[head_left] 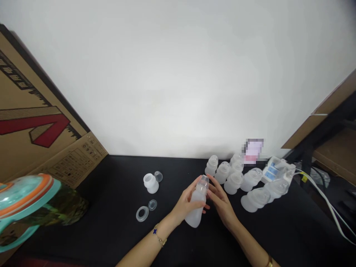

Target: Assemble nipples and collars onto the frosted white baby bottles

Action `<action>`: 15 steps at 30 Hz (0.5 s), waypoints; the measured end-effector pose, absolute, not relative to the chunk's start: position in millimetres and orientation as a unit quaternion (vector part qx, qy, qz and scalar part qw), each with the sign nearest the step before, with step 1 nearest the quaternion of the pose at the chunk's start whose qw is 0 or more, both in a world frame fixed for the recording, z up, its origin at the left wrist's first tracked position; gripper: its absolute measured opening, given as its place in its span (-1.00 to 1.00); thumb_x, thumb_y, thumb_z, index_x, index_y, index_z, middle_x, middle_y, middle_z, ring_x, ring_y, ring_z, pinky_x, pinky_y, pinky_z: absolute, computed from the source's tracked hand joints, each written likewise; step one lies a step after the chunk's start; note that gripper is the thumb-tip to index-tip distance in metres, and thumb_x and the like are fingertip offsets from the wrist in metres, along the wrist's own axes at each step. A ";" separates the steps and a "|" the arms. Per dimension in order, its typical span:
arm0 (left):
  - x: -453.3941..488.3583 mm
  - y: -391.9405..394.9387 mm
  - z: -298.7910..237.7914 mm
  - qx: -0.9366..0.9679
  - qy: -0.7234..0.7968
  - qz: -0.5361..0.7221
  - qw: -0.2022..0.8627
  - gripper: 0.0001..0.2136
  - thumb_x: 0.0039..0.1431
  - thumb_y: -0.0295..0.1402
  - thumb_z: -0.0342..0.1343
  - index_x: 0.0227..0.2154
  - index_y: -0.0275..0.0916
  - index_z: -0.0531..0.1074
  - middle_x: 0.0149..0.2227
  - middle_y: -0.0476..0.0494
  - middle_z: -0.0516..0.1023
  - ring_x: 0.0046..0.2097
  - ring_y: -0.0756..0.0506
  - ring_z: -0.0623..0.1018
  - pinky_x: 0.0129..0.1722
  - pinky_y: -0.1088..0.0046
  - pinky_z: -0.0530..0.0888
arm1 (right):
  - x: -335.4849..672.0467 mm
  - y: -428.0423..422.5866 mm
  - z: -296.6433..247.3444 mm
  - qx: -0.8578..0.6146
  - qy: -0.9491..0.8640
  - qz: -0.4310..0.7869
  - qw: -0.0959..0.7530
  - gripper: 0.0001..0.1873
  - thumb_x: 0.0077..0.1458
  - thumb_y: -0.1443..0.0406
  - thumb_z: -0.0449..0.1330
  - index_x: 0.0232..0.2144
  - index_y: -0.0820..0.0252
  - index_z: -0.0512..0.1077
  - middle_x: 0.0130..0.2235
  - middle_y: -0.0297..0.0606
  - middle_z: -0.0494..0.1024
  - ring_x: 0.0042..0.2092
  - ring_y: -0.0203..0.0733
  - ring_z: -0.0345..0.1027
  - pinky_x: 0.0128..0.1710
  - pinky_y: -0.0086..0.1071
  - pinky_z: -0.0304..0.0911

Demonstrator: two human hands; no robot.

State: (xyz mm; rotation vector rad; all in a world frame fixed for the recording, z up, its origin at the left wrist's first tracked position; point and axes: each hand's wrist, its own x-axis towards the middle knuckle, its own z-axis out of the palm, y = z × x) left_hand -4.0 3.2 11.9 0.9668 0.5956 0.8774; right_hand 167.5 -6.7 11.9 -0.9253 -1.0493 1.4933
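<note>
A frosted white baby bottle (pixel 194 215) with a clear cap stands tilted between my hands, above the black table. My left hand (pixel 185 204) is wrapped round its body, thumb across the front. At its upper right side, my right hand (pixel 221 202) has its fingers curled against the neck and cap; part of those fingers is behind the bottle. To the left are a small open bottle (pixel 152 186), a clear dome cap (pixel 158 177), a teat (pixel 152 204) and a screw ring (pixel 138 215), lying apart from both hands.
Several capped baby bottles (pixel 233 182) cluster on the right; some lie on their sides. Behind them are a white power strip (pixel 274 170) with cables and a blurred-out patch (pixel 253 150). A large jug (pixel 52 207) and a cardboard box (pixel 41 107) flank the left.
</note>
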 end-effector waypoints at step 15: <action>-7.4 -1.0 18.4 0.564 0.308 0.411 0.647 -0.09 0.02 -0.37 0.34 0.37 -0.06 -0.04 -0.21 -0.10 0.57 -0.36 -0.05 0.53 -0.32 0.39 0.52 | 167.2 -4.4 15.6 -0.370 -0.435 0.620 0.539 -0.47 0.05 0.14 0.35 0.07 -0.11 0.34 -0.07 -0.27 0.52 -0.16 -0.13 0.39 -0.16 -0.27 0.30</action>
